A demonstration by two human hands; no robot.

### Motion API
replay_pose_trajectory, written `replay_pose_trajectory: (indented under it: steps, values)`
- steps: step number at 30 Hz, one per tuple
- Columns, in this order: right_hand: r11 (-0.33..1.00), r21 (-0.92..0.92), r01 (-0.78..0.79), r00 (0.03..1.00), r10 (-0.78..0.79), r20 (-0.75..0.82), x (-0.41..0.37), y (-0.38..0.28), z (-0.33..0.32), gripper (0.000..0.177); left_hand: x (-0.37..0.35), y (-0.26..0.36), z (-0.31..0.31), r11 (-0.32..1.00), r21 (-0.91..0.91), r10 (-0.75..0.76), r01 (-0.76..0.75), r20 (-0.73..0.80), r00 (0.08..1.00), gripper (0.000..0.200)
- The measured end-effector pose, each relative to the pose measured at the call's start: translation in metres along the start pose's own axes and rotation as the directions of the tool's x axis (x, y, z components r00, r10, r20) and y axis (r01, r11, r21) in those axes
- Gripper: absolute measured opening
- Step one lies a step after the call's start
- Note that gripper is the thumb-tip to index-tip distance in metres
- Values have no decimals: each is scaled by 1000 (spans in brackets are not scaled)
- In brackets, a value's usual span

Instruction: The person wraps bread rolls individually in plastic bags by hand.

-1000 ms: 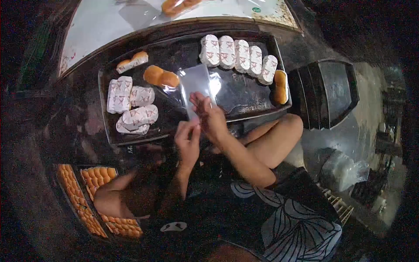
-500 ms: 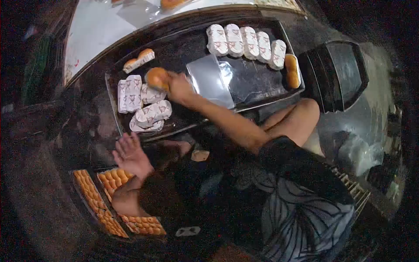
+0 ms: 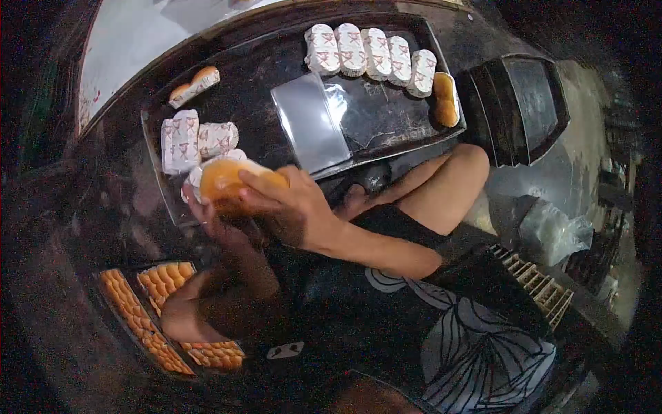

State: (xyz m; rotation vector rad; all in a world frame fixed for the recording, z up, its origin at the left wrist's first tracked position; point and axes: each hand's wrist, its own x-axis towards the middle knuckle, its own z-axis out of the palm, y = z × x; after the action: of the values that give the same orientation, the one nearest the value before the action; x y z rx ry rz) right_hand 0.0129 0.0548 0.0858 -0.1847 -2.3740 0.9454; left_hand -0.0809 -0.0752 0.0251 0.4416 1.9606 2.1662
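A golden bun (image 3: pixel 231 181) is held over the left front corner of the dark tray. My right hand (image 3: pixel 286 203) grips its right side from above. My left hand (image 3: pixel 214 217) is at the bun's lower left side, its fingers partly hidden and blurred. Paper cups with a red print (image 3: pixel 181 141) lie in the tray just behind the bun. Another bun in paper (image 3: pixel 196 87) rests at the tray's back left. Several upturned wrapped pieces (image 3: pixel 350 50) stand in a row at the back right, with a bun (image 3: pixel 445 100) at the row's end.
Clear plastic sheets (image 3: pixel 312 123) lie mid-tray. Stacked black containers (image 3: pixel 531 110) stand right of the tray (image 3: pixel 386 153). Trays of many buns (image 3: pixel 141 321) are at the lower left. A plastic bag (image 3: pixel 555 231) and a slatted rack (image 3: pixel 534 283) are at the right.
My right hand has brought the bun nearer to my body and down to my left hand. My left hand has gone from spread and empty to touching the bun. The view has shifted slightly.
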Motion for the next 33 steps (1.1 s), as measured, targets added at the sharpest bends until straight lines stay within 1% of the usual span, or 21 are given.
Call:
replay_pose_trajectory:
  steps: [2,3,5,7,8,10,12,14,15,17,18,19,20,21,22,24,26,28,30,31,33]
  values:
    - [934,215,-284,923,205,327,-7,-12,-15,53,3,16,12,588,-769,-66,250,263,963,46]
    - [934,234,-271,923,183,338,-2,-13,-19,53,-2,-25,-7,591,-708,-365,387,194,911,48]
    - [875,135,-464,845,392,364,7,-14,-22,64,-102,17,-100,533,-763,-377,366,173,910,48]
    - [945,214,-247,927,166,336,5,0,-10,61,-133,2,-117,358,-874,-392,330,180,902,48]
    - [961,275,-26,961,-51,271,4,6,-4,59,-89,-41,-58,263,-912,-395,314,195,898,48]
    - [968,246,-51,933,-41,357,-14,3,-7,53,-50,-93,11,59,-958,-392,280,236,889,48]
    - [859,332,-390,913,408,17,-30,15,4,42,-77,-102,6,-153,-960,-367,234,275,889,48]
    - [878,217,-427,898,384,213,-24,51,11,42,-66,-15,74,635,-569,-640,523,-8,768,50]
    - [888,92,-451,832,382,402,-13,68,12,42,-60,10,91,648,-525,-620,552,57,782,57]
    - [914,102,-393,908,368,201,32,89,0,19,-55,2,92,917,154,-390,367,159,907,57]
    - [879,80,-470,878,456,145,65,96,-15,21,-50,1,94,832,553,-254,51,296,921,52]
    - [804,225,-550,830,556,40,99,89,-29,23,-43,-15,101,521,767,105,-375,378,920,50]
    - [943,127,-307,915,330,-234,125,92,-30,22,-43,-39,100,527,763,101,-374,381,919,50]
    - [972,122,-199,928,227,-296,141,93,-28,33,-40,-69,94,523,782,-136,-340,470,872,37]
    - [995,13,-95,953,94,-286,140,92,-21,50,-36,-87,88,509,802,-359,-312,528,770,27]
    - [995,99,-9,998,15,-62,92,106,-1,58,-22,-103,78,413,806,-428,-424,583,691,21]
    - [814,221,-537,820,441,366,12,96,-6,48,-16,-97,65,319,786,-528,-529,611,589,20]
    - [715,377,-589,779,379,500,-68,93,-5,27,-11,-75,57,433,674,-173,-599,714,678,16]
    - [617,-5,-787,418,539,732,-91,68,-17,21,-11,-48,58,625,693,-292,-359,634,716,15]
    - [684,11,-729,576,605,549,-96,64,-12,21,-15,-41,59,742,664,-413,-91,559,719,14]
    - [730,22,-683,687,632,359,-91,64,1,22,-30,-37,68,795,604,-353,-57,537,766,14]
